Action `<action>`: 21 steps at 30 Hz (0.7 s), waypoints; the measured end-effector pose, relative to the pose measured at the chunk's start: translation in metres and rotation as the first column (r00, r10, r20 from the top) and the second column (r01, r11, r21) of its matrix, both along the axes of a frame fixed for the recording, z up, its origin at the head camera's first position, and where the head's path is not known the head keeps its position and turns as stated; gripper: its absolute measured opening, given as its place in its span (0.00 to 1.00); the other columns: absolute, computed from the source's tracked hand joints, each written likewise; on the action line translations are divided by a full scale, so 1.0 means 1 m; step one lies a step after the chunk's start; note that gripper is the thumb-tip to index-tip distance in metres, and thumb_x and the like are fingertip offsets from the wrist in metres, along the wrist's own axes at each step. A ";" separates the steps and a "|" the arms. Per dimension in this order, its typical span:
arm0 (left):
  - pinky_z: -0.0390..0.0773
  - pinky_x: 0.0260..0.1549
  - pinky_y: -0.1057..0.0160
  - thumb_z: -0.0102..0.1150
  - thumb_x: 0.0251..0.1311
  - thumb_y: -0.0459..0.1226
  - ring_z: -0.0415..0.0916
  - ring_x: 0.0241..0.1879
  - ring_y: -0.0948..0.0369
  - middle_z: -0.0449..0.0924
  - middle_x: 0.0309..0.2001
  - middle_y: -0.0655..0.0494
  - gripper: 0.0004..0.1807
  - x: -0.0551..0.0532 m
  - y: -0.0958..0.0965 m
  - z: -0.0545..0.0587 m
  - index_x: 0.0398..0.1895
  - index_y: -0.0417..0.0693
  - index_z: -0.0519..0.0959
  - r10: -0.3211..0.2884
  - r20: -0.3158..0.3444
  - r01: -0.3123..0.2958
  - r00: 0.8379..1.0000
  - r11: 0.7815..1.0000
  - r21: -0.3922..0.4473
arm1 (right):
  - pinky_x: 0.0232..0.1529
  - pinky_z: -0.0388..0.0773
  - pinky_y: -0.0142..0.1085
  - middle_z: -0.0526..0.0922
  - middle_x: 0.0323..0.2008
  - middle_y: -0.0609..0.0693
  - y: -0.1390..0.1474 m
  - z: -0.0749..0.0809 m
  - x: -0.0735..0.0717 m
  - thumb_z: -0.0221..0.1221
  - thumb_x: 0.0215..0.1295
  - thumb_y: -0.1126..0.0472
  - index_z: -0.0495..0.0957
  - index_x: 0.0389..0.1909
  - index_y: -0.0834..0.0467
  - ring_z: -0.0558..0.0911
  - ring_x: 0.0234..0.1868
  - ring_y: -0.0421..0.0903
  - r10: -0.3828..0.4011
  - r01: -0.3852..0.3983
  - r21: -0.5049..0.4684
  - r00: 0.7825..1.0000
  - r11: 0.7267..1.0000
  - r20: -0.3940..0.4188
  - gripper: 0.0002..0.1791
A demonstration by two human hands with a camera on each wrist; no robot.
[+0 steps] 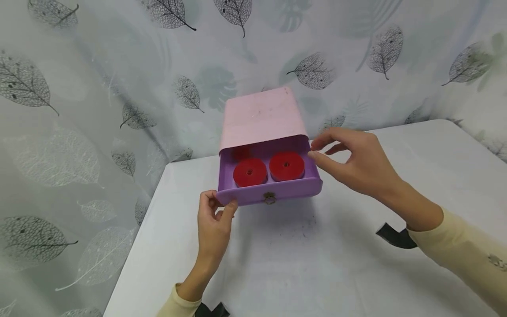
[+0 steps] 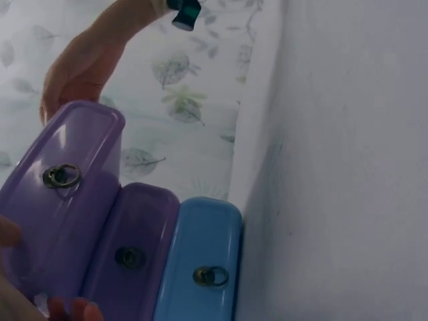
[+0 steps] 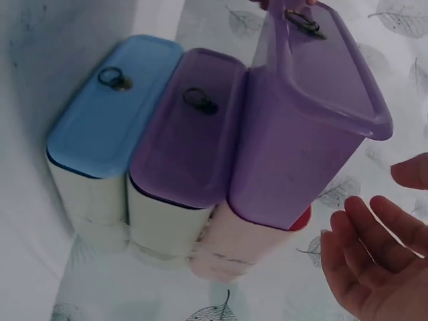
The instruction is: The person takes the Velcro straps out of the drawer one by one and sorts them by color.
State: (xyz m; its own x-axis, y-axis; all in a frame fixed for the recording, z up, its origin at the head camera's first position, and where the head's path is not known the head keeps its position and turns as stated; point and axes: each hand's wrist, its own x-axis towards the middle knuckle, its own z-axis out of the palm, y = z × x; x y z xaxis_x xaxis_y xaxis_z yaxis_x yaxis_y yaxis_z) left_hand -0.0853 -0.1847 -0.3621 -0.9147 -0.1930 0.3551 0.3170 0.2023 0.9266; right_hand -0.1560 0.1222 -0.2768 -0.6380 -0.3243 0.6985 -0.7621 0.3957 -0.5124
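Observation:
A purple drawer (image 1: pixel 291 188) with a small ring pull (image 1: pixel 270 198) stands pulled out of the pink top case (image 1: pixel 261 116) of a drawer unit. Inside it lie two red disc-shaped rolls (image 1: pixel 250 172), each with a small centre hole, side by side; a further patch of red shows behind them. My left hand (image 1: pixel 215 224) grips the drawer's left front corner, thumb on the front face. At the drawer's right side is my right hand (image 1: pixel 358 163), its fingers and thumb spread apart and nothing between them; in the right wrist view it is off the drawer wall.
Below the pulled-out drawer are a second purple drawer (image 3: pixel 190 127) and a blue drawer (image 3: pixel 120 107), both closed in pale cases and fitted with ring pulls. The unit stands on a white table (image 1: pixel 336 264), close to a leaf-patterned curtain (image 1: pixel 158 66).

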 end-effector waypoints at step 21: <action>0.82 0.46 0.52 0.60 0.71 0.39 0.83 0.44 0.47 0.85 0.42 0.47 0.13 -0.011 0.010 -0.031 0.49 0.38 0.81 -0.458 0.400 0.539 0.794 0.834 -0.114 | 0.51 0.80 0.43 0.82 0.55 0.48 -0.037 0.036 -0.042 0.76 0.60 0.53 0.78 0.66 0.56 0.80 0.52 0.46 0.130 -0.287 0.686 0.954 0.669 0.271 0.34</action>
State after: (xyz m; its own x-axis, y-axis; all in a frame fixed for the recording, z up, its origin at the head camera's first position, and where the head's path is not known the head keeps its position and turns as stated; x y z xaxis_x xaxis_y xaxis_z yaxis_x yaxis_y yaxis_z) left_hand -0.0964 -0.1744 -0.3932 -0.9301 0.3667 -0.0208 0.1000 0.3073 0.9464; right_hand -0.1984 0.0848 -0.2409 -0.5798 -0.8111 0.0764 -0.7930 0.5403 -0.2815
